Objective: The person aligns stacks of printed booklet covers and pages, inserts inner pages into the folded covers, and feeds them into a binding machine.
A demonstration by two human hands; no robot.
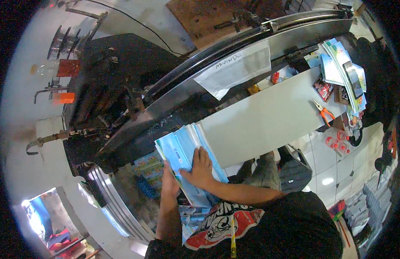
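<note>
A stack of blue printed booklets [176, 149] with pale edges lies in front of me, slanting over the near left end of the white work board. My left hand [170, 180] grips the stack's left edge. Its thumb shows at the top, while the other fingers are hidden under or behind the booklets. Across the upper face rests my right hand [200, 169], with its fingers stretched forward and its thumb out to the left.
Pliers with orange handles [324, 114] lie on the white board [260, 116] at its right end. Beyond them are more booklets [336, 64] with a phone [352, 80] on top. A long metal machine bar [182, 93] runs along the far side. Plastic bottles [340, 140] are at right.
</note>
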